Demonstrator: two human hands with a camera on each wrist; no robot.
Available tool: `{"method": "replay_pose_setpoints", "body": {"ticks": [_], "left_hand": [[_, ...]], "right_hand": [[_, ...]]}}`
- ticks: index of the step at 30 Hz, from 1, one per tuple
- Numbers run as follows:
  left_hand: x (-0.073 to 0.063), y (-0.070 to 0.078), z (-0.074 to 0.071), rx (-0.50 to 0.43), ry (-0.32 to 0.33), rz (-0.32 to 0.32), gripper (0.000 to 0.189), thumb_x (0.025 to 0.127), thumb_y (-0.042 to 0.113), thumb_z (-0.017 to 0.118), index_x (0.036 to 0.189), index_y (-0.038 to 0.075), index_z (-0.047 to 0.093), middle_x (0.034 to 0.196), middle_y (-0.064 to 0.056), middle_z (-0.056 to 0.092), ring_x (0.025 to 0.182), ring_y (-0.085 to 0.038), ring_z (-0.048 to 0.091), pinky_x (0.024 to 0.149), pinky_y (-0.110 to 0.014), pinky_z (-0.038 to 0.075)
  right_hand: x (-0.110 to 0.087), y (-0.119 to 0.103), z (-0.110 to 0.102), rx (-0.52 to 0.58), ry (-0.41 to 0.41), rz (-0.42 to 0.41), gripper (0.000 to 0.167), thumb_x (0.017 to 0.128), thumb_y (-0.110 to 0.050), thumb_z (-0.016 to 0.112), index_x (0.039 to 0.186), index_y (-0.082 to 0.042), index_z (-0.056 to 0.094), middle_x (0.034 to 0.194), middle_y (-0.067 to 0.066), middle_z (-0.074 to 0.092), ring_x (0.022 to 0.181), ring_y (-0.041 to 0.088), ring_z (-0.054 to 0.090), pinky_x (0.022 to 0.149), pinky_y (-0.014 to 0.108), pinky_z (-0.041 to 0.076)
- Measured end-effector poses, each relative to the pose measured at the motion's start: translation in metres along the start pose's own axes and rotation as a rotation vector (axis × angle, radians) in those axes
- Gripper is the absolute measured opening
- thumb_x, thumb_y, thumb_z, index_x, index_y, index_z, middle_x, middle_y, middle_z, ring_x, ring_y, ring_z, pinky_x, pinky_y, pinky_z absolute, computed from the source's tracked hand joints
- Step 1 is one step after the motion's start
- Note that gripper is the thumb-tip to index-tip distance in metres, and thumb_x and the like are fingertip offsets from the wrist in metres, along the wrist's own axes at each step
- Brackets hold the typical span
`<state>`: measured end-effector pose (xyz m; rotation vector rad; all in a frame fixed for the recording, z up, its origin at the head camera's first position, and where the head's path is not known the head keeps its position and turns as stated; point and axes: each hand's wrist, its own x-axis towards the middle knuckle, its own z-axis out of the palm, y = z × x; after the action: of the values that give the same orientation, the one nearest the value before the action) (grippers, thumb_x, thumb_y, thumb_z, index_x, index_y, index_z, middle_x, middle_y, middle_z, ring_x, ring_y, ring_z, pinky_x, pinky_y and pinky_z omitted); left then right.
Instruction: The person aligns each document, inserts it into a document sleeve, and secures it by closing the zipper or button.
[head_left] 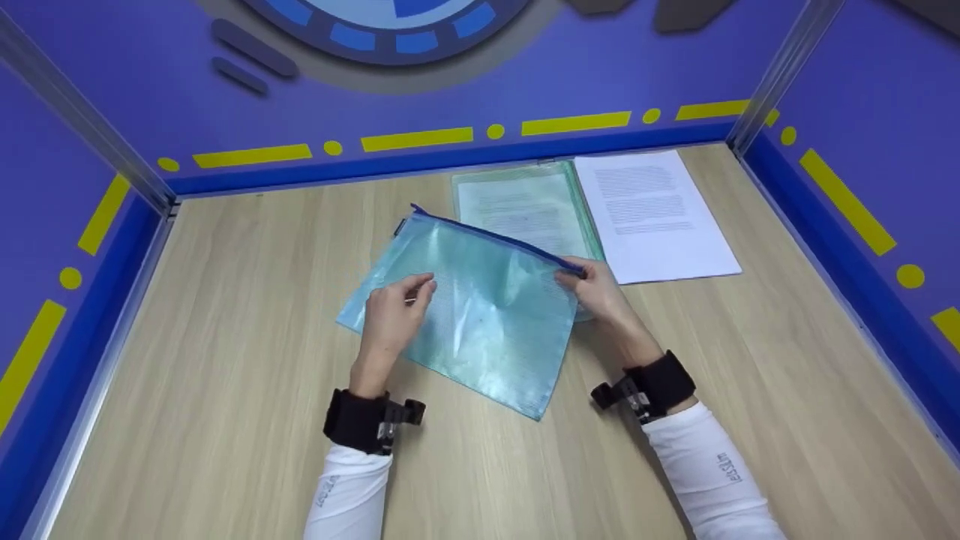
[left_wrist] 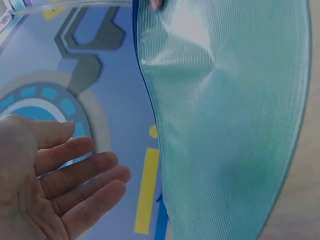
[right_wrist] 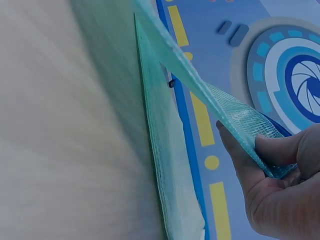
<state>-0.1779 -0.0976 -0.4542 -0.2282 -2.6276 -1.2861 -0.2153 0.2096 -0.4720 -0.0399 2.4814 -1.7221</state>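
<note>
Above a wood-grain table (head_left: 247, 420), a teal mesh zip pouch (head_left: 487, 322) is held tilted, partly hiding a green document pouch (head_left: 586, 214) (papers (head_left: 502, 201) inside) beside printed sheets (head_left: 660, 251). The right hand (head_left: 604, 298) pinches the teal pouch near one end of its zipper (head_left: 501, 238); the left hand (head_left: 391, 322) is relaxed, released.

two plastic pouches (head_left: 480, 322), two visible printed pages (head_left: 656, 216), two black wristbands (head_left: 356, 421)

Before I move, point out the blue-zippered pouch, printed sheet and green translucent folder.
Blue-zippered pouch (head_left: 484, 319), head view: middle of its panel.
Printed sheet (head_left: 657, 215), head view: middle of its printed face.
Green translucent folder (head_left: 585, 214), head view: right edge.
</note>
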Motion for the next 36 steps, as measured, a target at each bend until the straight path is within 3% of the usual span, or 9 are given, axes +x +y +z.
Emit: {"method": "replay_pose_setpoints", "body": {"ticks": [3,9,14,17,20,28,32,36], "left_hand": [[0.004,-0.010,-0.002,0.016,-0.026,-0.066,0.032,0.100,0.024,0.060,0.122,0.003,0.070,0.116,-0.013,0.074,0.107,-0.027,0.071,0.092,-0.042,0.058],[0.010,-0.033,-0.005,0.084,-0.139,-0.212,0.040,0.101,0.030,0.057,0.132,0.006,0.063,0.135,-0.016,0.064,0.130,-0.033,0.058,0.109,-0.048,0.046],[0.011,-0.049,-0.006,0.164,-0.212,-0.303,0.051,0.101,0.031,0.055,0.143,0.003,0.051,0.150,-0.022,0.048,0.142,-0.039,0.043,0.117,-0.051,0.036],[0.010,-0.053,-0.006,0.236,-0.248,-0.324,0.057,0.101,0.031,0.054,0.147,0.000,0.043,0.155,-0.027,0.038,0.145,-0.044,0.035,0.119,-0.054,0.032],[0.007,-0.051,-0.006,0.295,-0.269,-0.320,0.057,0.101,0.031,0.054,0.146,-0.002,0.045,0.153,-0.028,0.039,0.144,-0.045,0.036,0.118,-0.055,0.034],[0.000,-0.041,-0.009,0.299,-0.255,-0.346,0.054,0.101,0.031,0.055,0.142,-0.003,0.049,0.139,-0.026,0.057,0.130,-0.040,0.054,0.108,-0.051,0.046],[0.000,-0.042,-0.012,0.269,-0.243,-0.358,0.053,0.100,0.030,0.056,0.142,-0.003,0.050,0.132,-0.025,0.062,0.123,-0.039,0.060,0.102,-0.050,0.050],[0.003,-0.045,-0.015,0.251,-0.287,-0.346,0.057,0.101,0.030,0.055,0.145,-0.004,0.045,0.134,-0.025,0.059,0.124,-0.039,0.058,0.102,-0.049,0.049]], "right_hand": [[0.002,0.002,-0.007,-0.057,0.016,-0.007,0.033,0.097,-0.005,0.057,0.128,0.002,0.064,0.083,0.003,0.059,0.061,0.006,0.042,0.057,0.019,0.035],[0.007,0.011,-0.021,-0.151,-0.007,0.018,0.029,0.097,-0.005,0.050,0.120,0.006,0.064,0.074,0.002,0.049,0.057,0.008,0.041,0.054,0.021,0.032],[0.012,0.018,-0.028,-0.232,-0.010,0.044,0.039,0.096,-0.005,0.049,0.133,0.004,0.059,0.107,0.019,0.064,0.077,0.018,0.052,0.066,0.022,0.039],[0.015,0.022,-0.031,-0.233,-0.013,0.075,0.042,0.097,-0.006,0.050,0.138,0.004,0.055,0.128,0.025,0.062,0.098,0.025,0.055,0.077,0.022,0.042],[0.016,0.025,-0.034,-0.210,-0.003,0.098,0.043,0.097,-0.007,0.051,0.139,0.003,0.053,0.135,0.026,0.059,0.105,0.028,0.055,0.081,0.022,0.043],[0.019,0.030,-0.044,-0.228,0.052,0.066,0.040,0.095,-0.003,0.053,0.134,0.004,0.058,0.121,0.029,0.065,0.078,0.011,0.053,0.066,0.017,0.043],[0.019,0.031,-0.046,-0.240,0.047,0.051,0.039,0.095,-0.003,0.055,0.133,0.004,0.060,0.121,0.029,0.065,0.073,0.006,0.051,0.064,0.016,0.043],[0.019,0.032,-0.046,-0.228,0.048,0.027,0.036,0.094,-0.002,0.057,0.130,0.005,0.061,0.121,0.030,0.065,0.074,0.004,0.051,0.065,0.014,0.043]]}}
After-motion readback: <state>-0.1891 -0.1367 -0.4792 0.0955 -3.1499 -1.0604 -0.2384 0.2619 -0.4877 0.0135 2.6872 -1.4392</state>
